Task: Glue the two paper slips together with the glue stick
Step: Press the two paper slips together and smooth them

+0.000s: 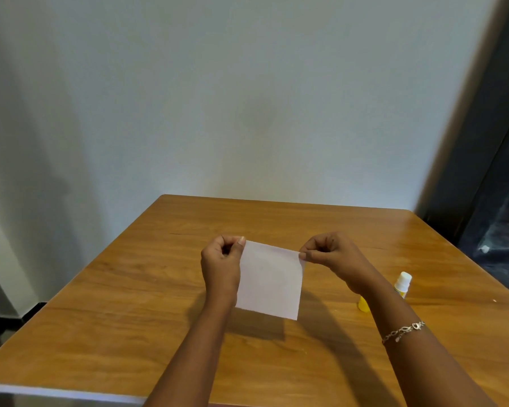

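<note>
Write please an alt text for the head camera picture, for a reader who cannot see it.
Two bare hands, left hand and right hand, hold up a white paper by its top corners above a wooden table. A glue stick and a yellow cap sit on the table beside the right forearm, which wears a bracelet.

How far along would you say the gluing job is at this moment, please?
Possibly done: only one white paper is visible, so the slips may already be stuck; I cannot tell. In hand: left hand and right hand pinch its top corners, holding it above the table. The glue stick lies on the table beside the right forearm, with a yellow piece near it, perhaps its cap. Left: setting the paper down.
</note>
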### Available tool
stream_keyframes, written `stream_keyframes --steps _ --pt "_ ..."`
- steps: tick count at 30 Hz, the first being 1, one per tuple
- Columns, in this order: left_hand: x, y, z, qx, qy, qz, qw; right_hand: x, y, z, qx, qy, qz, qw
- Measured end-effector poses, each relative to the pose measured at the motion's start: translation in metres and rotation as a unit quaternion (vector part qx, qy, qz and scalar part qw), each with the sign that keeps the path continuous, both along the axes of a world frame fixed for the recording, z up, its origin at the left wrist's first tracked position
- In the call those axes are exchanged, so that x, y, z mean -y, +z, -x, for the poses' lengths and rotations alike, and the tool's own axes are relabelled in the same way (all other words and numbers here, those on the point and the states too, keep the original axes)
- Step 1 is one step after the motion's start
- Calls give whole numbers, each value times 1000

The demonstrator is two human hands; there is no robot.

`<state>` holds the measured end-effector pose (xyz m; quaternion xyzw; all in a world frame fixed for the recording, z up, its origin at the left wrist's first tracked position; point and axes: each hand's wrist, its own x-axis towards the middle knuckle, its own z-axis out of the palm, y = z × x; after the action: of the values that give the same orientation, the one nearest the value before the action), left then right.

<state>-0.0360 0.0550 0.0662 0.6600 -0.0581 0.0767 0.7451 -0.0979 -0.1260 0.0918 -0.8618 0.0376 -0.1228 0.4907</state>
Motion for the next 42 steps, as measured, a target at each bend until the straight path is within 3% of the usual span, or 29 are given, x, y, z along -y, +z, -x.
stream_keyframes --steps 4,6,7,10,12,14,17,20,29,38,42 --pt "5 -4 2 -24 5 8 1000 2 -4 5 30 -25 -20 999" --pt "6 -7 6 32 12 -49 998 2 -6 6 34 -32 0 999" --pt "5 -7 8 98 30 -121 987 2 -6 6 34 -35 18 999" --pt "7 -4 11 303 52 -333 891 -1 -5 6 43 -39 79 995" --pt "14 4 13 362 -7 -405 840 -4 -3 5 58 -31 117 991" --pt "20 9 15 378 -63 -432 817 -10 -1 5 67 -16 136 988" --pt "23 13 11 363 -89 -401 836 -14 -1 6 71 -8 131 989" --pt "23 15 9 335 -99 -379 857 -12 -2 10 55 10 66 996" --pt "22 14 13 298 -141 -367 870 -18 -3 9 44 23 35 998" --pt "23 3 20 284 -132 -319 895 -18 -3 3 21 37 8 999" --pt "19 7 16 272 -91 -258 923 -13 -14 7 -15 42 12 999"
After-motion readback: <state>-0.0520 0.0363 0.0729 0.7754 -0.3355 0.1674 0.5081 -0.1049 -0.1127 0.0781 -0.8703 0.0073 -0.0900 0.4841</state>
